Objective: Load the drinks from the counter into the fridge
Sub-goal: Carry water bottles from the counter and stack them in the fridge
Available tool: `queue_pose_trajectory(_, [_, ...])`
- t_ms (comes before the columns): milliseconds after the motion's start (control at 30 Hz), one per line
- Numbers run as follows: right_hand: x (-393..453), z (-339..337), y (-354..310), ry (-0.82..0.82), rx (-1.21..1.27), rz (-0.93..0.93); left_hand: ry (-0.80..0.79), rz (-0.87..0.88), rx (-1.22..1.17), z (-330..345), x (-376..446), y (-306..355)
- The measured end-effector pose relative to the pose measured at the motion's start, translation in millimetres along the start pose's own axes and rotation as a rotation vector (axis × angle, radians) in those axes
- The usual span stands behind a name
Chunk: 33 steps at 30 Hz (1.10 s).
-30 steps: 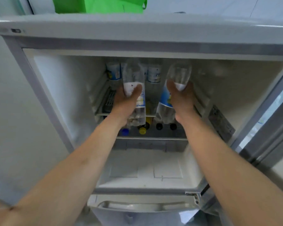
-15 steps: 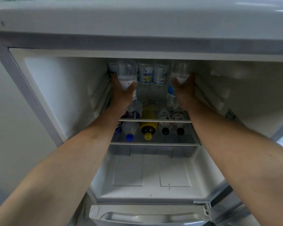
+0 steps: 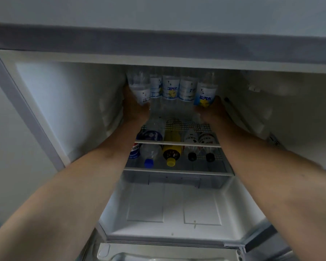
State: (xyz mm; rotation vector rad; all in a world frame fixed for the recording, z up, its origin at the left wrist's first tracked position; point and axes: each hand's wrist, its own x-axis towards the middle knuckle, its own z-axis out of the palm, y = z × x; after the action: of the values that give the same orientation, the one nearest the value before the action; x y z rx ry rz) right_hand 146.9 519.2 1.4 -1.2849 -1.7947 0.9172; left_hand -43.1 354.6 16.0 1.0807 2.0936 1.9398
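Observation:
Both my arms reach deep into the open fridge (image 3: pixel 68 102). My left hand (image 3: pixel 135 108) grips a clear water bottle (image 3: pixel 139 87) at the left end of the top shelf. My right hand (image 3: pixel 212 110) grips another clear bottle with a blue and yellow label (image 3: pixel 205 93) at the right end. Between them three similar bottles (image 3: pixel 170 89) stand upright at the back of the wire shelf (image 3: pixel 186 125).
On the shelf below lie a Pepsi bottle (image 3: pixel 135 148), a clear bottle with a blue cap (image 3: pixel 149 157), a yellow bottle (image 3: pixel 171 151) and two black-capped bottles (image 3: pixel 192 147). A white crisper cover (image 3: pixel 173 204) sits beneath. The freezer drawer's edge (image 3: pixel 167 251) shows at the bottom.
Both hands have pushed their bottles further back and upright, into line with the row at the back of the top shelf. My head has moved closer to the fridge.

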Motion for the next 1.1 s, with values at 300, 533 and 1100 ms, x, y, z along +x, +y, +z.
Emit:
queue_pose_trajectory(300, [31.3, 7.8, -3.1, 0.007, 0.031, 0.051, 0.152, 0.005, -0.013, 8.4, -36.6, 1.9])
queue_pose_trajectory(533, [37.0, 7.2, -4.9, 0.017, 0.016, 0.088, 0.196, -0.362, -0.202, 25.3, -38.6, 11.2])
queue_pose_trajectory(1100, [3.3, 10.9, -3.5, 0.141, 0.055, 0.102, -0.022, -0.584, -0.312, 14.8, -3.8, 0.7])
